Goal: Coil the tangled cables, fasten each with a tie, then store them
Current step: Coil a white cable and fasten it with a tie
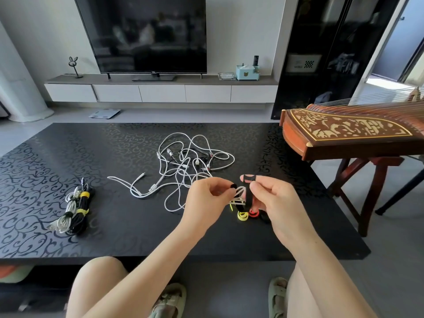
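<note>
Right now both hands are meeting just above the black patterned table, toward its 4 o'clock part. The left hand is curling its fingers and pinching one side of a small white coiled cable. A dark tip is showing at its fingertips, though I cannot tell whether that is the strap's end. The right hand is gripping the other side, with a black tie strap running down across the coil and looping over the top of one raised finger. The coil is hanging between the two hands, off the tabletop.

Directly below the coil, at 6 o'clock from it, a loose yellow tie and a red tie are lying side by side on the table, partly hidden by the right hand. At 11 o'clock from the hands, a tangle of white cables is sprawling over the table's middle, with some darker leads mixed in.

Far off at 9 o'clock, two tied bundles, one silvery and one black, are lying together, with yellow bands wrapping them.

At 2 o'clock a wooden zither is standing beside the table, and at 12 o'clock a television is sitting on a low cabinet.
</note>
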